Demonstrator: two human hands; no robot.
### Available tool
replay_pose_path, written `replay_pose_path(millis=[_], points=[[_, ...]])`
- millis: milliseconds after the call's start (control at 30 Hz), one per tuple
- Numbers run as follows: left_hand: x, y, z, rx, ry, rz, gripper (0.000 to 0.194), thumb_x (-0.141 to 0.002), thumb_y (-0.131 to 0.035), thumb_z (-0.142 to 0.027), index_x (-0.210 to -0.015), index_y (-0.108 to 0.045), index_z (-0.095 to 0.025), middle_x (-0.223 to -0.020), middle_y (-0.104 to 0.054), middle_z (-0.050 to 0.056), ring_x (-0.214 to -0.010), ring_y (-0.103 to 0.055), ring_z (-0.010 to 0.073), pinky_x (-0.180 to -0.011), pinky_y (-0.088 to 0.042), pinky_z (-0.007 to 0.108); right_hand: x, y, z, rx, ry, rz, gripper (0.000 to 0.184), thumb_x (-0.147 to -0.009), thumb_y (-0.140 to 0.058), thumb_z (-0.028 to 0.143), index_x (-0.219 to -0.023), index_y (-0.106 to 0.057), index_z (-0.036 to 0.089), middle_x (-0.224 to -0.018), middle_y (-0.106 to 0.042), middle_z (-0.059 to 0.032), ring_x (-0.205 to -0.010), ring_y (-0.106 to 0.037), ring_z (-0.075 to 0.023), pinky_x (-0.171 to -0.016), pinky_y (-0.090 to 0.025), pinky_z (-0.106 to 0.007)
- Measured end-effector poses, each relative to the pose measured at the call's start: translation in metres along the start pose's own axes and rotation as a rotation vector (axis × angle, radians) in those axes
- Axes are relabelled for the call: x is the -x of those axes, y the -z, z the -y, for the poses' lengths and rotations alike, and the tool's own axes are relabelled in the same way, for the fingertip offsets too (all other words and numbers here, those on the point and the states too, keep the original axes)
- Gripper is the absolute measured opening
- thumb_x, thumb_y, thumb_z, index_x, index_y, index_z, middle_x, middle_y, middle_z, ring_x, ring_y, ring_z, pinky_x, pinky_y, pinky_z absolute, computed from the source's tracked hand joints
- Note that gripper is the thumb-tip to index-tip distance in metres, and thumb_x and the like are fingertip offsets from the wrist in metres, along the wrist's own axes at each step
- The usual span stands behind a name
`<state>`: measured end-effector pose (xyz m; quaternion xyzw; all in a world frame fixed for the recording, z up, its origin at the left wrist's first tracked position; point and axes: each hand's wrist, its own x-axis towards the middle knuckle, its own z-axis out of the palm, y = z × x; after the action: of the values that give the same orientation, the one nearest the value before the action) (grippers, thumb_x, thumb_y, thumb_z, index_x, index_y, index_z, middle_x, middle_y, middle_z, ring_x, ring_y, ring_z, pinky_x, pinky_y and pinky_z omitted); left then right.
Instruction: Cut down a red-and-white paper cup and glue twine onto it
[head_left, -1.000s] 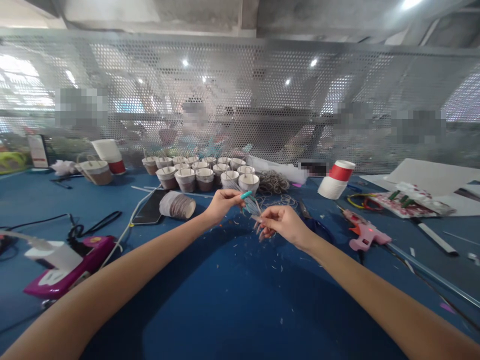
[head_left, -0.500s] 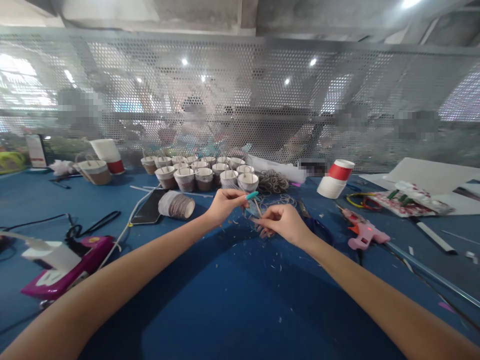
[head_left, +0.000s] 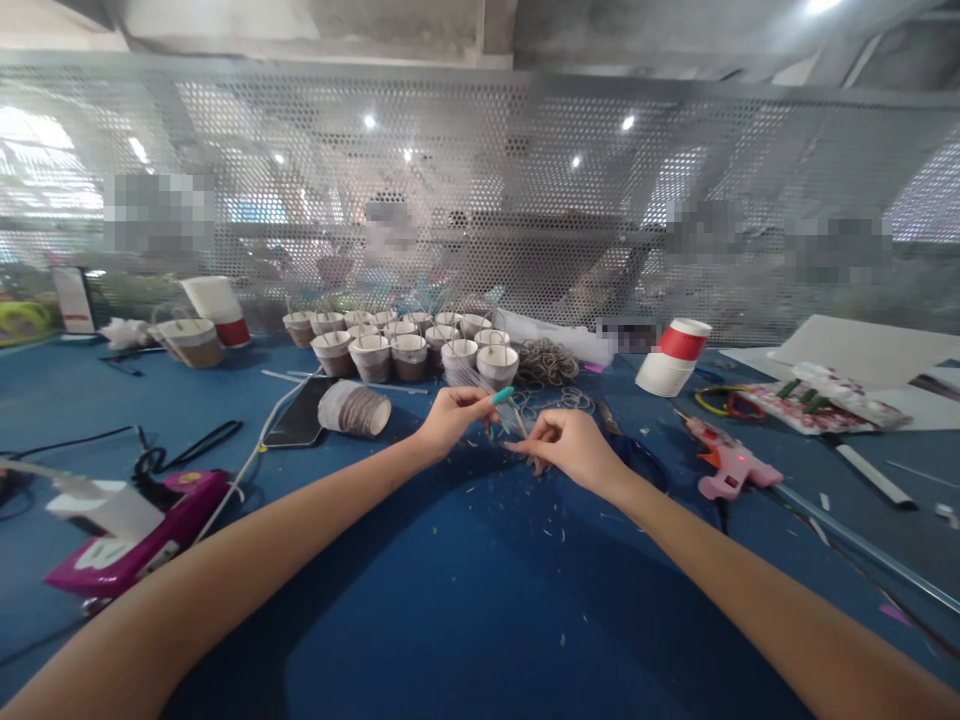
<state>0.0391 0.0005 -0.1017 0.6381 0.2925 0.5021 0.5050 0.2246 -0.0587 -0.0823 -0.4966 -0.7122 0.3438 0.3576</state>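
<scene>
Over the middle of the blue table, my left hand (head_left: 456, 422) is closed in a pinch, with a teal tip (head_left: 502, 395) at its thumb. My right hand (head_left: 574, 445) pinches a short, pale, thin cord (head_left: 520, 422) that rises from its fingertips towards the left hand. What the left fingers grip is blurred and too small to name. Just behind the hands lies a tangled heap of brown cord (head_left: 551, 362), with loose loops in front of it. Small paper cups with cord handles (head_left: 409, 358) stand in rows behind my left hand.
A cord-wrapped cup (head_left: 354, 409) lies on its side by a dark phone (head_left: 296, 415). At left sits a magenta power strip (head_left: 124, 545). On the right are a pink glue gun (head_left: 727, 458), stacked cups (head_left: 666, 375) and blue-handled scissors (head_left: 646, 462). A perforated screen (head_left: 480, 200) stands behind.
My hands stay in nearly the same place. The fingers of the left hand have shifted slightly, and the bluish piece seen between the hands is now blurred streaks.
</scene>
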Motion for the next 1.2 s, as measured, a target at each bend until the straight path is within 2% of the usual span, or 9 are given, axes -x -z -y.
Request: replay_pose_path(millis=[200,300,433,633,1000,1200], points=[[-0.002,0.006,0.006,-0.017,0.011,0.018,0.031,-0.066,-0.071,-0.041,-0.058,-0.065,-0.012,-0.057,-0.064,0.002,-0.05,-0.052,0.0081,-0.053,-0.043,0.021,-0.005,0.001,-0.01,-0.024,0.005,0.107,0.03,-0.069,-0.068,0.047,-0.067,-0.063,0.018,-0.06,-0.066,-0.004,-0.053,-0.063,-0.0163,-0.052,-0.052,-0.029],[-0.003,0.007,0.007,-0.014,-0.004,0.02,0.031,-0.066,-0.071,-0.041,-0.058,-0.066,-0.012,-0.057,-0.064,0.002,-0.051,-0.053,0.0083,-0.053,-0.043,0.022,-0.007,0.002,-0.012,-0.004,-0.004,0.14,0.023,-0.075,-0.063,0.04,-0.072,-0.067,0.018,-0.066,-0.068,-0.0046,-0.056,-0.064,-0.0162,-0.052,-0.052,-0.028],[-0.003,0.006,0.007,-0.007,-0.009,0.03,0.03,-0.067,-0.071,-0.041,-0.059,-0.066,-0.012,-0.057,-0.064,0.003,-0.05,-0.053,0.0085,-0.052,-0.043,0.022,-0.006,0.005,-0.009,0.086,0.027,0.111,0.016,-0.078,-0.058,0.027,-0.069,-0.068,0.018,-0.066,-0.069,-0.0041,-0.05,-0.061,-0.0138,-0.054,-0.051,-0.028],[-0.002,0.005,0.003,0.004,-0.005,0.029,0.029,-0.064,-0.073,-0.039,-0.058,-0.067,-0.012,-0.057,-0.065,0.003,-0.051,-0.053,0.0089,-0.053,-0.044,0.023,-0.003,0.006,-0.002,0.169,0.058,0.077,0.017,-0.078,-0.057,0.02,-0.063,-0.065,0.019,-0.063,-0.069,-0.0033,-0.05,-0.061,-0.013,-0.057,-0.05,-0.028],[-0.001,0.003,0.0,0.013,0.0,0.037,0.029,-0.063,-0.073,-0.04,-0.057,-0.067,-0.012,-0.057,-0.064,0.004,-0.051,-0.053,0.0095,-0.054,-0.044,0.024,-0.004,0.007,-0.001,0.245,0.06,0.019,0.015,-0.076,-0.059,0.022,-0.062,-0.065,0.019,-0.059,-0.067,-0.0031,-0.055,-0.063,-0.017,-0.059,-0.049,-0.029],[-0.002,0.002,0.002,0.013,0.019,0.028,0.032,-0.065,-0.071,-0.044,-0.061,-0.067,-0.012,-0.056,-0.063,0.003,-0.052,-0.053,0.0092,-0.054,-0.044,0.023,-0.003,0.008,0.001,0.34,0.096,-0.058,0.013,-0.072,-0.062,0.021,-0.06,-0.066,0.021,-0.059,-0.067,-0.0022,-0.057,-0.062,-0.0169,-0.057,-0.046,-0.028]])
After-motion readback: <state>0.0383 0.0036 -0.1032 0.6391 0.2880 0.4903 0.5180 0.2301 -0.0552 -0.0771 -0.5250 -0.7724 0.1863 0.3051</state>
